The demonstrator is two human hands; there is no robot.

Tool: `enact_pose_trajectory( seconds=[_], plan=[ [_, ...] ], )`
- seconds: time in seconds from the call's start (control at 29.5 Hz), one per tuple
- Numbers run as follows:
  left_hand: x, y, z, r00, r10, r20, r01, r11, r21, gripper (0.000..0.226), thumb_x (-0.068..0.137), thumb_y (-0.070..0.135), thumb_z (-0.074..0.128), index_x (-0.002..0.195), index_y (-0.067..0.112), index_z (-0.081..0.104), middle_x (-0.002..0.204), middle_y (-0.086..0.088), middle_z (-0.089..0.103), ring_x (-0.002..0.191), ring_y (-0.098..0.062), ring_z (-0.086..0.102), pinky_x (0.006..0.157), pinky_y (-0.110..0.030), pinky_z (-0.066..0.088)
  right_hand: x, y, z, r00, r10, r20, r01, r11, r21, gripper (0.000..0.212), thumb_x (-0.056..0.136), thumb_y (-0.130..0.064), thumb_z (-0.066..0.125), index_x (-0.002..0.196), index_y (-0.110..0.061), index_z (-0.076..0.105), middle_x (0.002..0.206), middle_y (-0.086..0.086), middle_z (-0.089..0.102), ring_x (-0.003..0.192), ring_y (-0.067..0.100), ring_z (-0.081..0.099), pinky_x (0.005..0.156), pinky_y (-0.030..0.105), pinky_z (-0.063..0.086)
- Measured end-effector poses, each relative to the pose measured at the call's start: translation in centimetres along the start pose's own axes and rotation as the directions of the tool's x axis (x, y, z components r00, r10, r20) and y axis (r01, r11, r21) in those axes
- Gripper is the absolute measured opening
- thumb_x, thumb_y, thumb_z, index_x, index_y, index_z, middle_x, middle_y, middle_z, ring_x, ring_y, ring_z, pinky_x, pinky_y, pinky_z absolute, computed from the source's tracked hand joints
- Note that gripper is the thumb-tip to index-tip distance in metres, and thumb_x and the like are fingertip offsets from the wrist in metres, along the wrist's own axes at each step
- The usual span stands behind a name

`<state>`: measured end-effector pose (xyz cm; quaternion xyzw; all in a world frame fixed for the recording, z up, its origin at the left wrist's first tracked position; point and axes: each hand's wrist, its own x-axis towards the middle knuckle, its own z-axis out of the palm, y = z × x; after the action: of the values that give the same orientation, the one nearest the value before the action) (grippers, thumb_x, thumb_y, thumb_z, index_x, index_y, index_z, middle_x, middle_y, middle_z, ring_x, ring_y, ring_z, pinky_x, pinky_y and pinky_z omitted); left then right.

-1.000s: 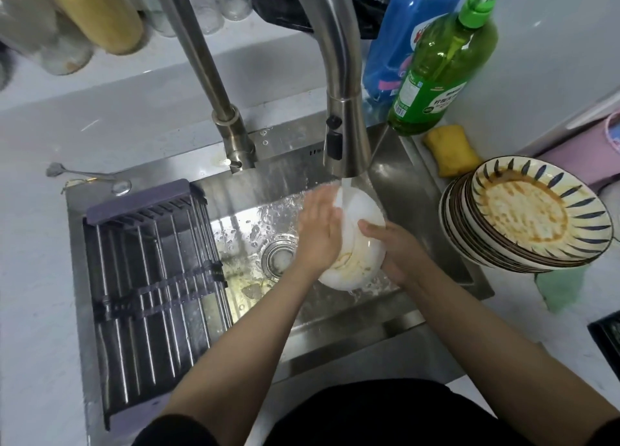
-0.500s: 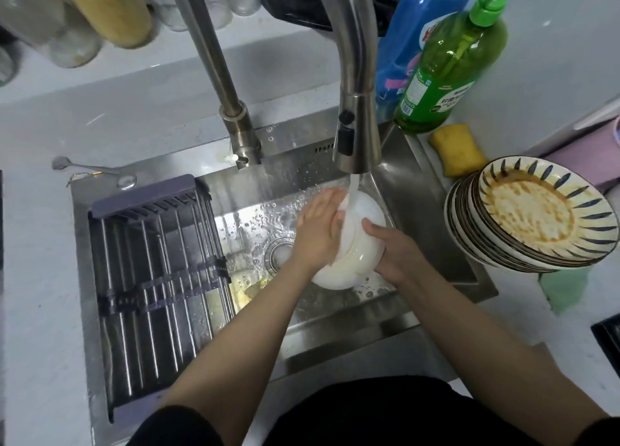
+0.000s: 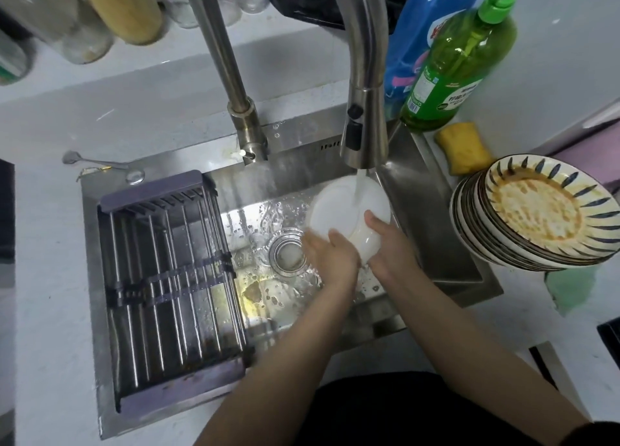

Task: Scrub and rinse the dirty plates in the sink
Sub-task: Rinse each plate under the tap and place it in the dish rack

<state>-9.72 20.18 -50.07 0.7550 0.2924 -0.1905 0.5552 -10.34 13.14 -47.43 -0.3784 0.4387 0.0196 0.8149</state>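
Seen from above, two bare hands hold a white plate (image 3: 339, 207) over the right half of a steel sink (image 3: 436, 231), tilted so its face catches the water. The left hand (image 3: 330, 256) grips the plate's near-left edge, its thumb lying across the face and its fingers hidden behind. The right hand (image 3: 391, 244) holds the near-right edge, thumb pressed on the face, fingers curled round the rim underneath. A stream of water (image 3: 359, 190) falls from the faucet head (image 3: 364, 123) directly above and strikes the plate's far part; the face looks mostly white, with a faint yellowish film near the right thumb. The faucet's spout crosses the top of the view and hides part of the sink's far wall. Just left of the hands lies the round drain (image 3: 287, 252), and nearer still a patch of yellow food residue (image 3: 253, 291) sits on the wet sink floor. The left half of the sink is covered by a dark wire drying rack (image 3: 167, 288). On the counter to the right — well apart from the hands — a stack of dirty plates (image 3: 540, 214) with blue-striped rims leans, the top one smeared with brown sauce. Beyond it lie a yellow sponge (image 3: 464, 147), a green soap bottle (image 3: 459, 63) and a blue bottle (image 3: 422, 26).
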Motion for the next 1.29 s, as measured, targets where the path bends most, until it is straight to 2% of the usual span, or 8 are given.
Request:
enact_pose_trajectory(
  seconds=[0.2,0.37,0.54,0.75,0.88,1.02,1.19,1.29],
  plan=[
    [5.7,0.6,-2.3,0.990,0.034,0.139,-0.059,0.981,0.186,0.054,0.101,0.046,0.031,0.141,0.012,0.040,0.136,-0.014,0.051,0.124,-0.035,0.049,0.102,-0.043,0.041,-1.1,-0.3,-0.5,0.993,0.069,0.096,-0.074,0.996,0.047,0.033,0.095,-0.016,0.051,0.123,0.000,0.056,0.115,0.019,0.064,0.099,0.031,0.063,0.092,0.046,0.049],
    [3.3,-0.7,-2.0,0.923,0.336,0.185,-0.382,0.847,0.369,0.067,0.098,0.042,0.040,0.152,0.009,0.019,0.154,-0.015,0.027,0.141,-0.033,0.027,0.114,-0.048,0.027,-0.9,-1.2,-0.8,0.990,0.074,0.117,-0.081,0.995,0.062,0.037,0.095,-0.020,0.048,0.124,0.002,0.055,0.110,0.019,0.067,0.099,0.031,0.064,0.087,0.046,0.052],
    [6.7,0.4,-5.8,0.925,-0.172,0.340,0.175,0.984,0.021,0.066,0.085,0.055,0.061,0.132,0.009,0.052,0.123,-0.016,0.063,0.105,-0.032,0.063,0.092,-0.046,0.052,-1.0,-1.3,-1.4,0.972,0.151,0.181,-0.151,0.988,-0.016,0.030,0.100,-0.020,0.040,0.105,-0.001,0.062,0.088,0.013,0.073,0.087,0.028,0.069,0.072,0.038,0.057],
    [5.3,-0.2,-9.0,0.656,-0.054,0.753,0.496,0.783,-0.376,0.078,0.046,0.020,0.095,0.115,0.004,0.062,0.113,-0.019,0.068,0.098,-0.032,0.068,0.080,-0.050,0.057,2.0,-2.3,-1.2,0.992,0.069,0.106,-0.037,0.961,-0.275,0.029,0.101,-0.025,0.043,0.109,-0.006,0.063,0.095,0.010,0.070,0.094,0.027,0.066,0.079,0.037,0.053],
    [3.8,0.2,-7.5,0.771,-0.094,0.630,0.488,0.723,-0.489,0.053,0.073,0.005,0.073,0.122,0.001,0.056,0.117,-0.020,0.065,0.106,-0.034,0.063,0.091,-0.053,0.051,2.5,-0.3,0.3,0.934,-0.358,0.003,0.193,0.495,-0.847,0.038,0.101,-0.027,0.034,0.132,-0.011,0.050,0.125,0.015,0.054,0.118,0.030,0.049,0.088,0.034,0.038],
    [2.9,0.5,-6.1,0.857,-0.186,0.480,0.466,0.676,-0.570,0.039,0.088,0.005,0.057,0.127,-0.002,0.052,0.108,-0.020,0.066,0.088,-0.028,0.066,0.078,-0.041,0.056,-1.7,4.6,0.9,0.873,-0.453,0.180,0.297,0.200,-0.934,0.060,0.103,-0.032,0.030,0.152,-0.007,0.008,0.160,0.009,0.005,0.147,0.024,0.003,0.117,0.032,-0.001],
    [1.2,-0.3,-5.1,0.886,-0.244,0.395,0.452,0.643,-0.618,0.044,0.085,0.005,0.059,0.129,-0.001,0.052,0.117,-0.023,0.064,0.100,-0.037,0.063,0.063,-0.044,0.060,3.0,0.7,0.7,0.944,-0.331,0.013,0.131,0.336,-0.933,0.052,0.101,-0.038,0.024,0.141,-0.007,0.040,0.146,0.016,0.040,0.133,0.032,0.038,0.108,0.043,0.033],
    [0.5,0.4,-5.0,0.898,-0.263,0.352,0.438,0.610,-0.661,0.040,0.088,0.005,0.054,0.127,-0.003,0.053,0.105,-0.020,0.064,0.082,-0.029,0.063,0.052,-0.031,0.058,0.4,2.8,1.6,0.919,-0.371,0.131,0.202,0.161,-0.966,0.057,0.101,-0.034,0.032,0.148,-0.003,0.025,0.154,0.017,0.024,0.141,0.030,0.024,0.115,0.039,0.018]
  ],
)
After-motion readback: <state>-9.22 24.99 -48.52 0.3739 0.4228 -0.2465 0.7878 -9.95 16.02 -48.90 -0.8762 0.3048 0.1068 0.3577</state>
